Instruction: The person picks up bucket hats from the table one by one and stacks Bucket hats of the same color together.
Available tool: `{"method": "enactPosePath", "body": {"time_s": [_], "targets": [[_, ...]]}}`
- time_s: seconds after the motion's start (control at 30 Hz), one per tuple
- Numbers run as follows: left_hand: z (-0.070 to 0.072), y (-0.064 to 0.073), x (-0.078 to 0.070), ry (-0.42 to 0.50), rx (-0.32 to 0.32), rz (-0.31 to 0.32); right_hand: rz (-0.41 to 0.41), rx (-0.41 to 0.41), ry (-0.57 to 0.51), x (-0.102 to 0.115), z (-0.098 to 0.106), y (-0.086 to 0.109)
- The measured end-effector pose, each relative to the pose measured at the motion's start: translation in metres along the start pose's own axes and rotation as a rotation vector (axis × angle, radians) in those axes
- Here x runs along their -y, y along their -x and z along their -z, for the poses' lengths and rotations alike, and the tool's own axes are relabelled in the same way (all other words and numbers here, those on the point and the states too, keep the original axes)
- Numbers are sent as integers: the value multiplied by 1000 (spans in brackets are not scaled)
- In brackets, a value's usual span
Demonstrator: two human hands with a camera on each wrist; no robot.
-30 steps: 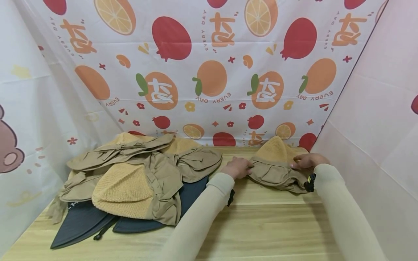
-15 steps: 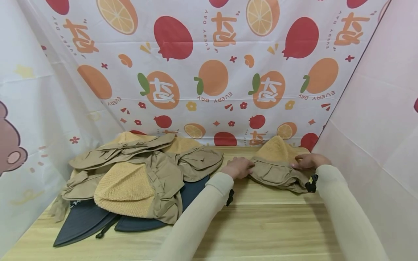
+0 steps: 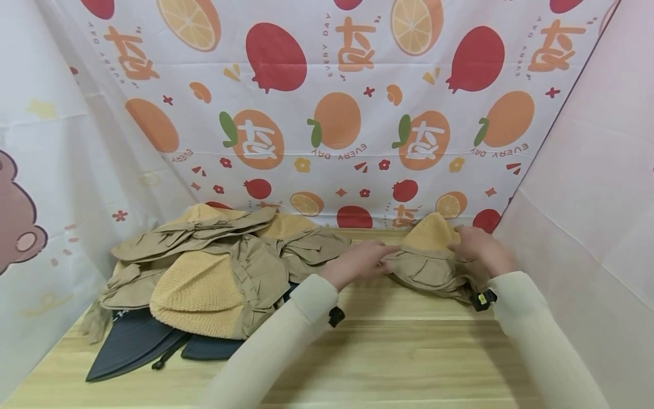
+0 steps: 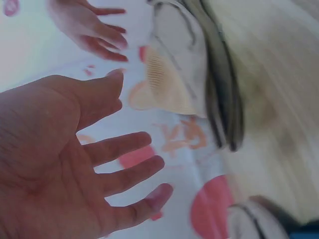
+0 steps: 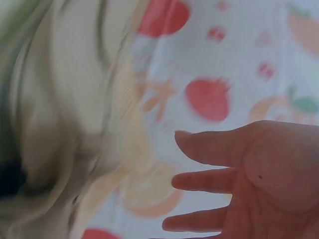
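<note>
Lone hat: a soft, cone-crowned hat of straw-yellow knit and khaki cloth [image 3: 426, 267] is set at the table's far right, near the backdrop, with its crown pointed up and its brim crumpled toward the near side.
Weight and give: it is judged light, limp and hard to break; the brim is likely to be folded by any push, while the ribbed knit should not be found slippery.
Best hold: the gathered seam between crown and brim is judged surest, pinched at both sides; by the loose brim edge alone, the shape would probably be lost.
Left hand [image 3: 360, 264]: fingers are spread and slightly bent, with nothing held; the brim's left edge is overlapped in the head view, but a gap is shown at the wrist.
Right hand [image 3: 482, 250]: fingers are extended loosely beside the crown's right side, with nothing held.
Hat pile: similar knit-and-khaki hats [image 3: 199, 295] are heaped at left, pleated and creased, over smooth navy cloth brims [image 3: 133, 343].
Cord: a thin black cord with a toggle [image 3: 159, 364] is left trailing.
Surfaces: pale, grained wood-look table [image 3: 398, 358]; fruit-printed white cloth backdrop [image 3: 332, 176], faintly creased.
</note>
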State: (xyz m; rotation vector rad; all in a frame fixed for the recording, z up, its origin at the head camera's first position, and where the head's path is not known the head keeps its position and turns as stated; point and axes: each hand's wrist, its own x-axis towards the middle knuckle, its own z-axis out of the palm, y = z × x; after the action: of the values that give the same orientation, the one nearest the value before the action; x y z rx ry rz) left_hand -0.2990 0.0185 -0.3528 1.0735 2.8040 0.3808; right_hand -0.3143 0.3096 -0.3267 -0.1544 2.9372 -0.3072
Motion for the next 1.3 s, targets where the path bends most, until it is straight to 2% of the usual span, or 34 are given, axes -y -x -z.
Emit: {"method": "enactPosePath", "body": {"time_s": [0.13,0.37,0.5,0.6,0.73,0.87,1.03,1.13,1.3], "targets": [[8,34,0,-20,-34,-69,37,-70,34,31,-1,15],[10,92,6,-11,-97,-134,146,-112,11,79,-10,33],[7,117,10,-20,-121,-186,214,-145,25,104,-22,38],[6,132,15,-30,-120,-192,270,-148,17,123,-30,41],[10,152,30,-2,-144,-158,355,-144,-26,145,-38,43],[19,166,53,13,-216,-127,417,-164,-30,160,-42,46],[37,186,84,-7,-288,-20,428,-170,-53,164,-48,50],[51,200,103,7,-300,52,427,-153,-87,162,-51,51],[66,222,133,93,-302,102,450,-160,-89,159,-53,50]]}}
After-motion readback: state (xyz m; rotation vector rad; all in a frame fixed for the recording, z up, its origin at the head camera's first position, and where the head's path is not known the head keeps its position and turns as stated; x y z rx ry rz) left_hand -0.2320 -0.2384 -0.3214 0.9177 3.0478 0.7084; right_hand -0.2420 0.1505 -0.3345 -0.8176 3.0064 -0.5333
